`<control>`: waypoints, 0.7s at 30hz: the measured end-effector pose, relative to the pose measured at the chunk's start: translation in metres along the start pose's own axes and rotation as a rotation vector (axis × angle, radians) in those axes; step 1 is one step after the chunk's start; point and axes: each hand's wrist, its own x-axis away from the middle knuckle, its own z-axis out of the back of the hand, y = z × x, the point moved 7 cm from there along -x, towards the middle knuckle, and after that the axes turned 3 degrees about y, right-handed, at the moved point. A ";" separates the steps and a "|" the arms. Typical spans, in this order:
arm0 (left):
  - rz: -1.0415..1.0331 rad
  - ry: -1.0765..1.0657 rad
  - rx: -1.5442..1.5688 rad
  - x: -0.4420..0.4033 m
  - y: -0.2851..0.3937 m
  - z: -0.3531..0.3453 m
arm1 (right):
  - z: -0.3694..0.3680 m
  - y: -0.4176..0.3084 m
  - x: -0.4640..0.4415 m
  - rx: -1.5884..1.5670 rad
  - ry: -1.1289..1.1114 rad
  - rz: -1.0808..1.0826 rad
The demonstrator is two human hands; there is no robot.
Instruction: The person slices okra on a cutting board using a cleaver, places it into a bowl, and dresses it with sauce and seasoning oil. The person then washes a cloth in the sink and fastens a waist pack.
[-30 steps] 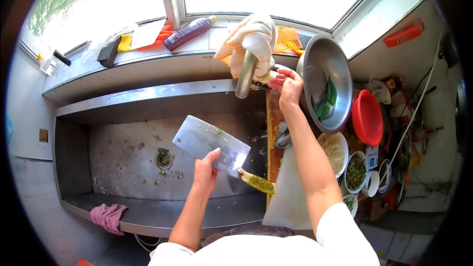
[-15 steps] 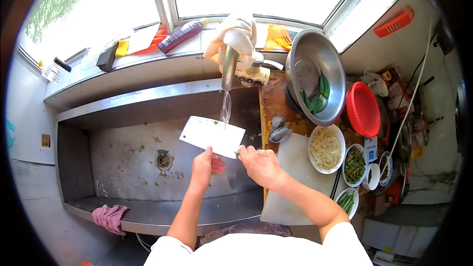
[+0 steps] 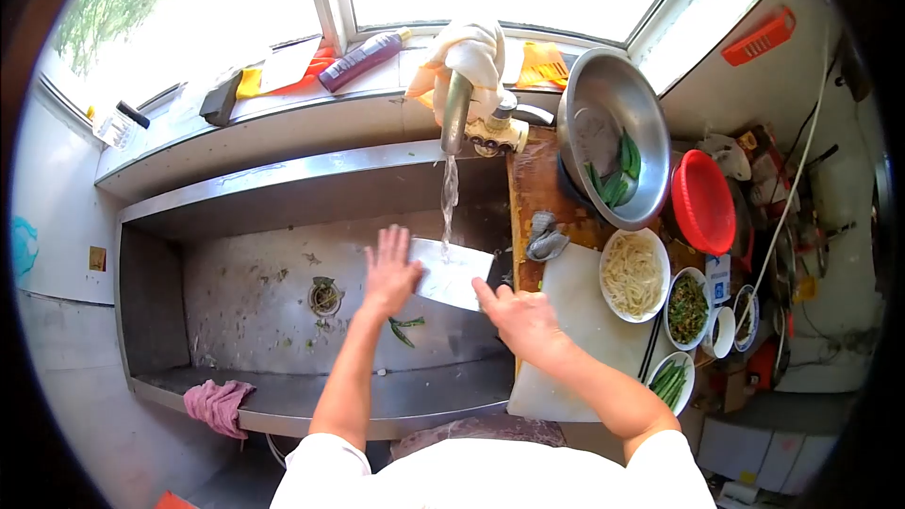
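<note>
Left hand [image 3: 389,275] shifted forward | cleaver [image 3: 457,280]: broad, pale, bright, wet

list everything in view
rectangular metal cleaver: 1, silver, under running water
long metal sink: 1, grey, centre
wrapped metal faucet: 1, silver, above sink
round metal basin: 1, silver, upper right
round plastic basket: 1, red, beside basin
flat cutting board: 1, white, right of sink
round dishes: 5, white, lower right
crumpled cloth: 1, pink, sink's near rim
clutter: count unclear, mixed, windowsill, far right
left hand: 1, bare, cleaver's left
right hand: 1, bare, cleaver's right
</note>
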 end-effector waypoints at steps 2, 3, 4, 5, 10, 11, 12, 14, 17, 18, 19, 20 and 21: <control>0.323 0.013 0.319 0.004 -0.066 -0.008 | -0.019 0.019 0.009 -0.228 0.019 -0.087; 0.336 0.114 0.362 0.005 -0.071 0.002 | -0.029 0.028 0.013 -0.372 0.058 -0.112; 0.348 0.214 0.405 0.008 -0.073 0.015 | -0.042 0.035 0.015 -0.516 0.097 -0.139; 0.362 0.313 0.444 0.014 -0.074 0.029 | -0.065 0.037 0.014 -0.862 0.115 -0.192; 0.033 0.100 0.941 0.029 0.077 0.040 | -0.109 -0.001 0.010 -2.239 -0.336 -0.816; -0.086 0.020 0.828 0.029 0.105 0.026 | -0.114 -0.005 0.010 -2.327 -0.337 -0.822; -0.203 -0.061 0.712 0.030 0.127 0.014 | -0.117 -0.010 0.010 -2.416 -0.337 -0.830; -0.321 -0.077 0.530 0.029 0.145 0.004 | -0.121 -0.015 0.015 -2.535 -0.410 -0.816; -0.331 -0.064 0.440 0.015 0.145 -0.007 | -0.106 -0.004 0.029 -2.577 -0.380 -0.796; -0.352 -0.050 0.358 0.007 0.145 -0.007 | -0.099 -0.004 0.032 -2.572 -0.407 -0.774; -0.329 -0.016 0.263 -0.001 0.139 -0.008 | -0.094 -0.004 0.037 -2.570 -0.432 -0.754; -0.299 0.036 0.191 -0.009 0.131 -0.006 | -0.089 -0.004 0.043 -2.570 -0.453 -0.735; -0.237 0.035 0.162 -0.020 0.115 -0.005 | -0.084 -0.006 0.050 -2.582 -0.486 -0.706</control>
